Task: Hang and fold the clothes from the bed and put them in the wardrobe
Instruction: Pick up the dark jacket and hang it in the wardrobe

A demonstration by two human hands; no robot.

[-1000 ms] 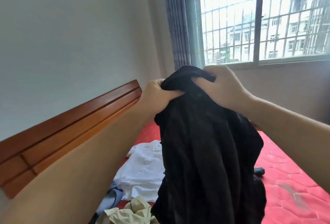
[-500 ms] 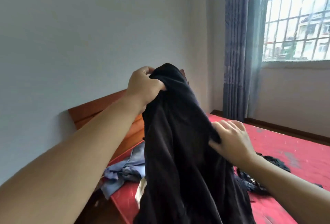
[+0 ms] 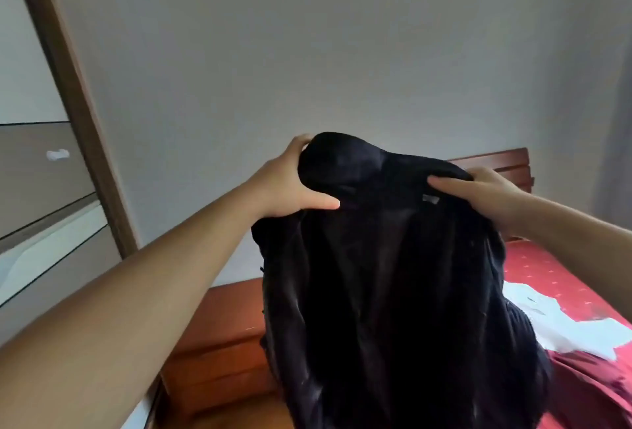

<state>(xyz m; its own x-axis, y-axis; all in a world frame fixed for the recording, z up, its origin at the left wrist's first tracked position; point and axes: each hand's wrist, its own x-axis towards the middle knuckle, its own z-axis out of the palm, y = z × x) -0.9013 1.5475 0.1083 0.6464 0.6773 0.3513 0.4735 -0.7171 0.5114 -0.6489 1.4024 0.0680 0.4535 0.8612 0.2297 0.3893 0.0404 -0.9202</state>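
Above the red-covered bed (image 3: 561, 278), both hands grasp a black fabric garment (image 3: 386, 292) at its top, left hand (image 3: 290, 182) gripping one shoulder, right hand (image 3: 478, 189) the other, cloth hanging down.

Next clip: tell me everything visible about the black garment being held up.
The black garment is dark, soft-looking fabric, held up in the air and hanging in loose vertical folds. A small grey label shows inside near its top edge. The left hand grips one upper corner, the right hand grips the other, so the top spans between them. Its lower part drops out of view in front of the bed.
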